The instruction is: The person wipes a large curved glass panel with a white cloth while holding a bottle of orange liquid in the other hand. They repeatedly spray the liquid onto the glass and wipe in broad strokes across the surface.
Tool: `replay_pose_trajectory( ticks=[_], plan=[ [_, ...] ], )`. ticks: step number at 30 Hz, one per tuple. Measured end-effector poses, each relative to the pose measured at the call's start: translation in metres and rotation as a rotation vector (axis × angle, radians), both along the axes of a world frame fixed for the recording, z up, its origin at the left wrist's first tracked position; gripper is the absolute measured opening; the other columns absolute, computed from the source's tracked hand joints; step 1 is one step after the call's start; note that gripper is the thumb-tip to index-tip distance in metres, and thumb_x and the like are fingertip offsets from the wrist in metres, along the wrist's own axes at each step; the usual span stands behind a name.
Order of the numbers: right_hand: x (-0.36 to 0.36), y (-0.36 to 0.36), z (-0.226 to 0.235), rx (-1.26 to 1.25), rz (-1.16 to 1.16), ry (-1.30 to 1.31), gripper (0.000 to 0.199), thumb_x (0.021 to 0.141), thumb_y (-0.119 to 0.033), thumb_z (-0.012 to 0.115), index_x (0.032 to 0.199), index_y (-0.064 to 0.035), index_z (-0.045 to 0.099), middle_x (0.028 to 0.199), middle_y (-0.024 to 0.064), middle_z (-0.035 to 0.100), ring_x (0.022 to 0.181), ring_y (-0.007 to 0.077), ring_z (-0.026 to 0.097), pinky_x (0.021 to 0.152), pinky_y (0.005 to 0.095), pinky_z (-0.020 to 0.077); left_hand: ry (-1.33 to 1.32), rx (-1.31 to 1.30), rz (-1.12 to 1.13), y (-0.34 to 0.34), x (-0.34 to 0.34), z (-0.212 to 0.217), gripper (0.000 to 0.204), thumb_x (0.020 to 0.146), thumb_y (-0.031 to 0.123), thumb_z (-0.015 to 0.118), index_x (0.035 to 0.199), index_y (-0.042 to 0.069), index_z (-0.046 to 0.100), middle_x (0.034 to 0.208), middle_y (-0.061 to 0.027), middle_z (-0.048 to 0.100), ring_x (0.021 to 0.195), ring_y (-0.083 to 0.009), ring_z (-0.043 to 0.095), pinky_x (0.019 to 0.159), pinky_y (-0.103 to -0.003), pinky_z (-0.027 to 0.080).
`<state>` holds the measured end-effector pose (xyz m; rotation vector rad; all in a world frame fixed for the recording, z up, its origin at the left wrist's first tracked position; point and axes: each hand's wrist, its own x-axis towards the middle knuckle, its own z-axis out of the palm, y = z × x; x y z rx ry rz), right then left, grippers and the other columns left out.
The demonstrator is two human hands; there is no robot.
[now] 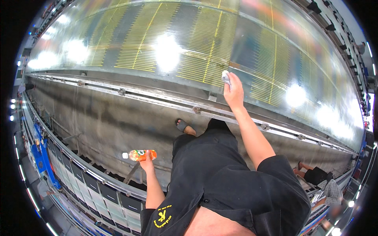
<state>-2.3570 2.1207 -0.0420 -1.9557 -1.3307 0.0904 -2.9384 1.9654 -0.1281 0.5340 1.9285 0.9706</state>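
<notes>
My left hand [147, 160] is wrapped round a plastic bottle [138, 155] with a white cap, orange contents and a coloured label. The bottle lies sideways in the grip, its cap toward the left, out over the aisle floor. My right hand [234, 89] is closed on a small crumpled white cloth [225, 77]. That hand is over the near part of a long glossy table [189, 59], which has rows of yellow lines on it. Whether the cloth touches the tabletop, I cannot tell.
A metal rail [157, 100] runs along the table's near edge. My sandalled foot [183, 126] stands on the grey floor [106, 118]. Behind me is another long table [84, 183] with dark and pale panels; blue parts [45, 155] lie along it. Another person [321, 177] is at the right.
</notes>
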Motion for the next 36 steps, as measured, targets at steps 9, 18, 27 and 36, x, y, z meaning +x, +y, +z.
replay_pose_trajectory(
  ticks=[9, 18, 27, 36],
  plan=[
    [-0.051, 0.058, -0.052, -0.405, 0.300, -0.234, 0.085, 0.088, -0.021, 0.081, 0.164, -0.0254, 0.044, 0.173, 0.0198, 0.035, 0.160, 0.0396, 0.034, 0.132, 0.0613, 0.0218, 0.104, -0.056, -0.155, 0.096, -0.020, 0.030, 0.066, 0.096, 0.028, 0.087, 0.145, -0.004, 0.055, 0.135, -0.0132, 0.070, 0.119, -0.0212, 0.067, 0.107, -0.037, 0.053],
    [0.056, 0.309, -0.077, -0.222, -0.214, -0.335, 0.068, 0.097, -0.028, 0.072, 0.160, -0.0213, 0.049, 0.170, 0.0223, 0.041, 0.158, 0.0402, 0.038, 0.129, 0.0666, 0.0248, 0.189, -0.085, -0.104, 0.127, -0.036, 0.088, 0.062, 0.100, 0.026, 0.083, 0.147, -0.004, 0.055, 0.137, -0.0124, 0.069, 0.121, -0.0212, 0.067, 0.107, -0.038, 0.054],
    [-0.044, 0.111, -0.050, -0.328, 0.587, -0.069, 0.051, 0.091, -0.011, 0.067, 0.141, -0.0146, 0.067, 0.165, 0.0193, 0.049, 0.154, 0.0410, 0.045, 0.128, 0.0629, 0.0341, 0.399, 0.126, 0.031, 0.333, -0.012, 0.105, 0.068, 0.103, 0.037, 0.079, 0.149, -0.007, 0.055, 0.146, -0.0154, 0.065, 0.125, -0.0241, 0.067, 0.109, -0.039, 0.055],
    [0.068, 0.333, -0.069, -0.278, -0.327, -0.318, 0.059, 0.105, -0.052, 0.062, 0.149, -0.0119, 0.061, 0.162, 0.0233, 0.048, 0.153, 0.0436, 0.042, 0.124, 0.0671, 0.0297, 0.416, 0.378, -0.210, 0.467, 0.043, 0.075, 0.051, 0.104, 0.027, 0.078, 0.138, -0.008, 0.065, 0.137, -0.0160, 0.071, 0.119, -0.0212, 0.069, 0.104, -0.038, 0.055]
  ],
)
